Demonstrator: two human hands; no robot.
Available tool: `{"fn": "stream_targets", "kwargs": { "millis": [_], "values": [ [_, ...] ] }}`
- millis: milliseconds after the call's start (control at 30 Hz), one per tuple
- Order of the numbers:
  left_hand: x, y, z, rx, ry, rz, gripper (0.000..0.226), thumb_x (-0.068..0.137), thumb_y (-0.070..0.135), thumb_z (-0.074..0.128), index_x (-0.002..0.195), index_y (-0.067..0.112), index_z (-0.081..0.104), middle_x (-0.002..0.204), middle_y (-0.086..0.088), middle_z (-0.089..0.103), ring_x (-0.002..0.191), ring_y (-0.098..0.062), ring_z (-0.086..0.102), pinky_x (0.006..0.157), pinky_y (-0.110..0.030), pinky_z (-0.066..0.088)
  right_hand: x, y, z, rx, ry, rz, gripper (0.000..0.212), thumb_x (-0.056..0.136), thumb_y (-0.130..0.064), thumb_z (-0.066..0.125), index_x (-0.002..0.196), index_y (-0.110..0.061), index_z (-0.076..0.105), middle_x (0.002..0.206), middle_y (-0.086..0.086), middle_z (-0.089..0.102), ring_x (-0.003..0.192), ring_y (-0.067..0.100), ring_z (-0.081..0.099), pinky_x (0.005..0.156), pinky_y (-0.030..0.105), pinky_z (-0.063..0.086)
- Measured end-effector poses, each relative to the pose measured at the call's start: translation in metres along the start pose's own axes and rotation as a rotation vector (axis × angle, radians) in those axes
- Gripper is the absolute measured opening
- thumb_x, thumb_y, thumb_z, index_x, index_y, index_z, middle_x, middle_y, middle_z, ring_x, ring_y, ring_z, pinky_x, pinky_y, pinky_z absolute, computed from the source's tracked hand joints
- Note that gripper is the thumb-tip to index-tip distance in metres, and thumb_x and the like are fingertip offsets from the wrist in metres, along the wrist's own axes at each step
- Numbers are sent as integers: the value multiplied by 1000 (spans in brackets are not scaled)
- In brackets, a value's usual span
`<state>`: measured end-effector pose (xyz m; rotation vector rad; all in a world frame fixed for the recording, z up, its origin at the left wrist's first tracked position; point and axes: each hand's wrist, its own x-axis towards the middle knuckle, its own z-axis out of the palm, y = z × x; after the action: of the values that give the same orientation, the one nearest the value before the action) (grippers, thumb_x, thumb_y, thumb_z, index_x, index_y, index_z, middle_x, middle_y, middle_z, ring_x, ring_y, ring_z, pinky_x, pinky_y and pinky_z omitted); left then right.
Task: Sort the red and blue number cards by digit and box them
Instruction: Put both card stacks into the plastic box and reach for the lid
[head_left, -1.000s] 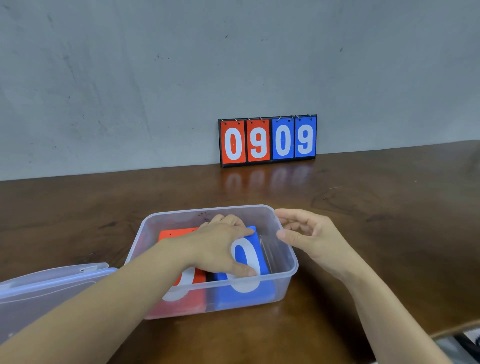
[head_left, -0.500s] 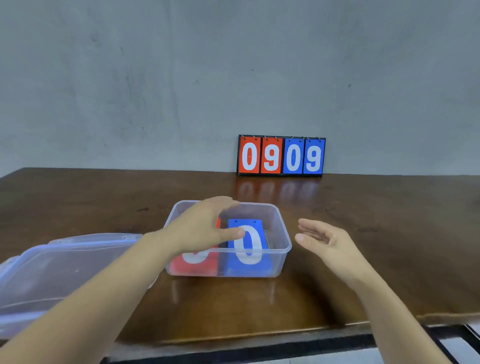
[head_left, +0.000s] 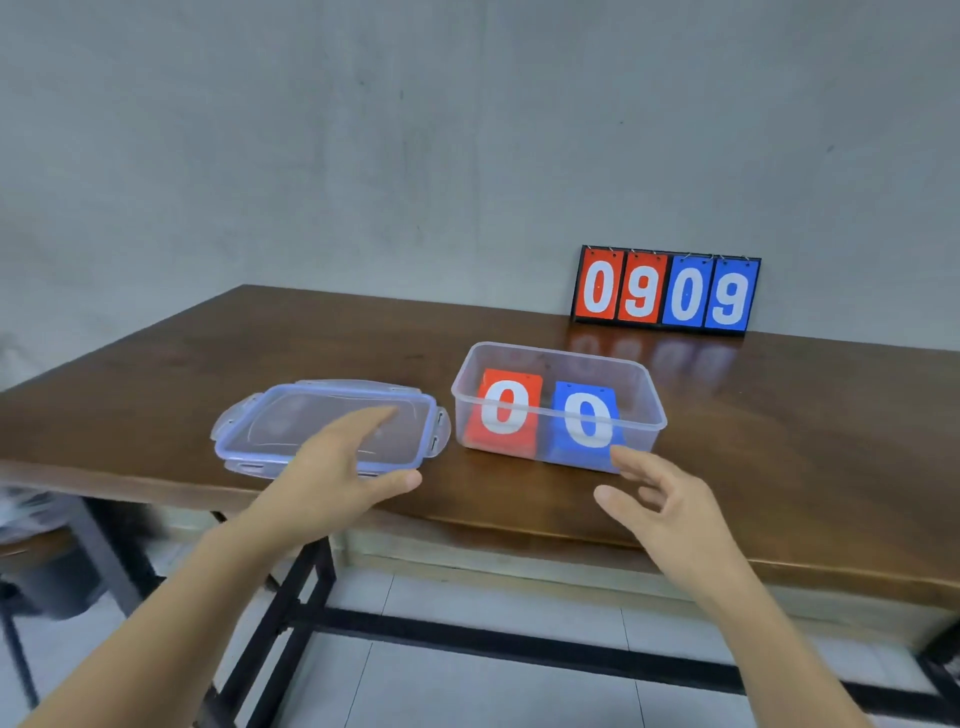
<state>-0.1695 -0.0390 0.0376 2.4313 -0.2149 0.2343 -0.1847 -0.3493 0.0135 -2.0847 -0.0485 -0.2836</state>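
A clear plastic box (head_left: 655, 395) stands on the wooden table (head_left: 779, 426). Inside it lie a red card stack (head_left: 506, 410) and a blue card stack (head_left: 587, 421), each showing a white 0 on top. The box's clear lid (head_left: 291, 415) lies flat on the table to its left. My left hand (head_left: 337, 467) hovers over the lid's near edge with fingers spread, holding nothing. My right hand (head_left: 660, 504) floats open in front of the box's near right corner, apart from it.
A black-framed flip scoreboard (head_left: 665, 291) reading 0 9 0 9, two red and two blue panels, leans against the grey wall at the back. The table's front edge runs just under my hands. Black table legs (head_left: 291, 592) and tiled floor show below.
My left hand left the box and moved left over the lid. My right hand pulled back from the box's right side. The camera drew back and turned left.
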Motion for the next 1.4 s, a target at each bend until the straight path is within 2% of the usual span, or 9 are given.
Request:
{"fn": "stream_targets", "kwargs": {
  "millis": [133, 333, 533, 667, 733, 933, 1067, 1200, 1400],
  "values": [
    [-14, -38, -28, 1, 52, -116, 78, 81, 47, 70, 147, 23, 36, 149, 10, 38, 137, -8, 34, 104, -25, 28, -1, -16, 51, -31, -72, -39, 48, 84, -30, 71, 130, -24, 57, 126, -14, 60, 114, 0, 54, 93, 15, 39],
    [-4, -107, -59, 17, 135, -231, 77, 82, 46, 70, 146, 16, 39, 147, 1, 45, 134, -20, 43, 105, -37, 38, 17, -45, 137, -165, -124, -49, 55, 90, -39, 62, 140, -20, 47, 143, -7, 47, 130, 10, 43, 107, 28, 36],
    [34, -169, -81, 103, 132, -348, 85, 83, 54, 65, 148, 9, 33, 149, -8, 42, 135, -26, 41, 106, -41, 39, 42, -67, 211, -420, -80, -5, 56, 93, -53, 46, 139, -21, 44, 140, -2, 45, 130, 17, 38, 104, 32, 38],
    [53, -204, -91, 230, 129, -343, 54, 79, 66, 55, 83, 12, 52, 86, -3, 59, 84, -25, 55, 65, -32, 41, 53, -79, 244, -525, -103, 20, 59, 96, -53, 39, 145, -22, 36, 151, -3, 34, 139, 17, 29, 110, 33, 33],
    [57, -215, -98, 293, 142, -357, 54, 78, 69, 51, 71, 17, 47, 81, 0, 55, 84, -26, 52, 63, -33, 37, 61, -84, 257, -517, -102, 16, 55, 96, -52, 39, 143, -23, 39, 150, -5, 36, 137, 16, 31, 109, 33, 36],
    [73, -228, -114, 444, 73, -501, 60, 82, 74, 42, 110, 24, 59, 130, -7, 50, 119, -33, 42, 91, -42, 38, 93, -96, 273, -555, 57, 142, 53, 97, -47, 43, 143, -21, 38, 146, -1, 42, 137, 21, 29, 111, 39, 29],
    [74, -232, -114, 348, 116, -481, 55, 85, 65, 51, 121, 25, 58, 117, -5, 58, 111, -30, 48, 87, -41, 41, 96, -104, 286, -562, 57, 150, 53, 97, -38, 49, 146, -25, 33, 143, 0, 44, 134, 22, 32, 111, 38, 27],
    [67, -234, -120, 7, 267, -443, 39, 92, 32, 60, 125, 11, 57, 107, -8, 65, 91, -23, 54, 77, -35, 44, 94, -109, 290, -326, 186, 173, 55, 96, -21, 56, 146, -22, 35, 145, 1, 40, 130, 19, 42, 105, 31, 38],
    [54, -224, -125, -216, 367, -428, 42, 93, 19, 60, 133, 9, 54, 116, -9, 66, 102, -23, 58, 87, -36, 45, 86, -117, 290, -87, 293, 137, 47, 92, -12, 61, 138, -16, 50, 137, 0, 49, 117, 16, 54, 96, 26, 47]
  ]
}}
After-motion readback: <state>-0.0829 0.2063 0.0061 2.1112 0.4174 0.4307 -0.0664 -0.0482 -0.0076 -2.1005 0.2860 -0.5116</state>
